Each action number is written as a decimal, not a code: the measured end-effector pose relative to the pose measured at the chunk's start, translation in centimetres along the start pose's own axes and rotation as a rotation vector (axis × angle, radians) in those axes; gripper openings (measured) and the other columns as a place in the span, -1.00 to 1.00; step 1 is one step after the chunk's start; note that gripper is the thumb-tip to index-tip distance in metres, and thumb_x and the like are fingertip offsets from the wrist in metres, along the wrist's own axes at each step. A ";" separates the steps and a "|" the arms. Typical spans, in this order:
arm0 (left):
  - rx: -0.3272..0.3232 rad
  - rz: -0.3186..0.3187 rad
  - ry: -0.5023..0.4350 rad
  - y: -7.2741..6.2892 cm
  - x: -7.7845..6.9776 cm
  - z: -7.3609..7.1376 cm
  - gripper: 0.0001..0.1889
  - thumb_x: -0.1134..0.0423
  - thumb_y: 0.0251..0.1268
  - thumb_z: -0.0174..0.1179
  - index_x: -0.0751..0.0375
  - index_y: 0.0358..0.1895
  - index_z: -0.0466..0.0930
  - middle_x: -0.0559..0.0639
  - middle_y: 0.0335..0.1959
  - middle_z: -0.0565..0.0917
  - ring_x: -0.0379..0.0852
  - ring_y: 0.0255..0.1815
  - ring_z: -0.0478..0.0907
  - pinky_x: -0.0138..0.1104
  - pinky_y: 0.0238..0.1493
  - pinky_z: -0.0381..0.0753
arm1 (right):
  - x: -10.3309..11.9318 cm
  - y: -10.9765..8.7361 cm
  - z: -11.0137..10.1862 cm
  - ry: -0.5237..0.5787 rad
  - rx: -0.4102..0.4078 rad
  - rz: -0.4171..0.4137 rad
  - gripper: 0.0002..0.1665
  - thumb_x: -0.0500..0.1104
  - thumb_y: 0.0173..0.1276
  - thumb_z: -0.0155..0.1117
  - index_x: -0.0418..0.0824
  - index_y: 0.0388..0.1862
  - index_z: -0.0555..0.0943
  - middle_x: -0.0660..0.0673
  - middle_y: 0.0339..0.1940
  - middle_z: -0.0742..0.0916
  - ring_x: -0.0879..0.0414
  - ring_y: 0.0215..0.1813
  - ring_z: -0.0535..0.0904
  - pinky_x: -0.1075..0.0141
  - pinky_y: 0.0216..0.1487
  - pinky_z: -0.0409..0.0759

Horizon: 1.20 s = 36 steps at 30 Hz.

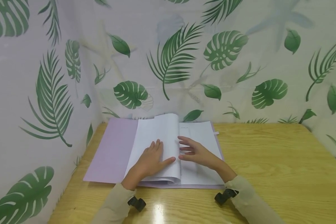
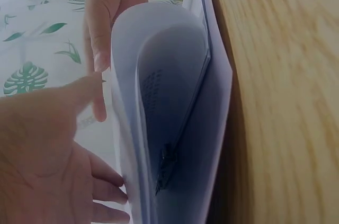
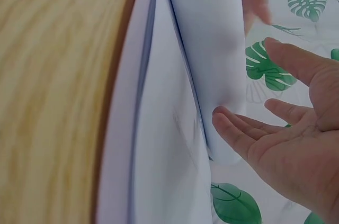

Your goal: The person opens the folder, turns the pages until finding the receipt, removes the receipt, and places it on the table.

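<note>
A light purple folder (image 1: 117, 149) lies spread on the table with white sheets in it. Several sheets (image 1: 168, 130) are turned to the left and bulge in a rounded fold. My left hand (image 1: 151, 160) rests on them, its fingers extended and thumb stretched toward the fold. Just right of the fold, my right hand (image 1: 200, 152) hovers over the right-hand page (image 1: 207, 175) with fingers spread and slightly bent, gripping nothing. Its fingertips are close to the rounded paper; contact is unclear. Under the bulge, the left wrist view shows a dark clip (image 2: 167, 166) inside the folder.
The wooden table (image 1: 274, 161) extends to the right of the folder and in front of it. A leaf-patterned cloth wall (image 1: 184, 102) rises right behind the folder, and another stands at the left. A small white tab (image 1: 216, 133) sticks out from the folder's right edge.
</note>
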<state>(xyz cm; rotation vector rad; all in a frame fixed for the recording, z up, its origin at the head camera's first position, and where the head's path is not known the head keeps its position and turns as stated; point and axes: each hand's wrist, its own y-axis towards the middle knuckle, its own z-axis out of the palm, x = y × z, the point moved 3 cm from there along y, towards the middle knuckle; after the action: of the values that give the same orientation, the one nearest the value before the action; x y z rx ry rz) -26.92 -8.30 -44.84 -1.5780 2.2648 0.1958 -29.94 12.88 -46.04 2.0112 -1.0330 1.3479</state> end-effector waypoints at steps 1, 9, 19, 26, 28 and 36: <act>0.011 -0.011 0.012 0.0 0.1 0.1 0.01 -0.36 0.48 -0.02 0.46 0.60 0.00 0.38 0.64 0.03 0.33 0.67 -0.03 0.13 0.60 0.16 | 0.0 0.0 0.0 -0.003 0.003 0.000 -0.04 -0.12 0.42 0.40 -0.18 0.66 0.12 -0.30 0.65 0.25 -0.32 0.53 0.37 -0.08 0.44 0.47; 0.053 0.018 -0.002 0.3 1.0 0.4 -0.09 -0.22 0.45 0.13 0.23 0.64 0.02 0.25 0.68 -0.03 0.35 0.68 -0.15 0.21 0.61 0.08 | 0.4 -0.3 -1.2 -0.045 -0.035 -0.016 -0.08 -0.10 0.44 0.38 -0.19 0.64 0.16 -0.36 0.59 0.34 -0.31 0.49 0.42 -0.11 0.43 0.49; 0.077 0.115 -0.033 0.3 1.2 0.2 -0.30 -0.03 0.47 0.14 -0.05 0.61 0.19 0.10 0.67 0.10 0.36 0.67 -0.09 0.20 0.61 0.10 | 0.5 -1.1 -4.8 -0.099 -0.141 -0.001 -0.14 -0.05 0.46 0.34 -0.11 0.63 0.20 -0.34 0.51 0.47 -0.26 0.49 0.45 -0.12 0.43 0.48; 0.057 0.037 -0.060 0.3 1.1 0.0 -0.15 -0.23 0.43 0.16 0.12 0.62 0.14 0.14 0.63 0.22 0.27 0.66 0.04 0.14 0.60 0.18 | 0.5 -2.3 -7.7 -0.097 -0.219 -0.005 -0.20 -0.10 0.52 0.27 -0.12 0.62 0.19 -0.33 0.50 0.48 -0.27 0.50 0.43 -0.15 0.42 0.48; 0.054 0.022 -0.053 0.3 1.2 0.0 -0.12 -0.24 0.40 0.19 0.14 0.62 0.15 0.14 0.61 0.25 0.27 0.65 0.10 0.14 0.58 0.22 | 0.4 -2.5 -8.5 -0.091 -0.248 -0.013 -0.22 -0.12 0.52 0.27 -0.15 0.62 0.20 -0.33 0.49 0.49 -0.28 0.49 0.44 -0.14 0.42 0.48; 0.099 -0.026 -0.048 0.1 1.2 0.4 0.00 -0.22 0.27 0.34 0.28 0.60 0.14 0.31 0.57 0.27 0.29 0.60 0.19 0.11 0.56 0.27 | -1.3 -3.4 -10.5 -0.140 -0.319 0.023 -0.22 -0.18 0.53 0.25 -0.33 0.60 0.19 -0.43 0.50 0.43 -0.34 0.50 0.40 -0.09 0.40 0.49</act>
<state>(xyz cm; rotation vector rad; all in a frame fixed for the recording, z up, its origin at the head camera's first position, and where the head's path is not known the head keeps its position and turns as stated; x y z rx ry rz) -27.29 -9.25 -45.64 -1.5351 2.1814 0.1110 -33.21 23.13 -43.18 1.8765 -1.2494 0.9899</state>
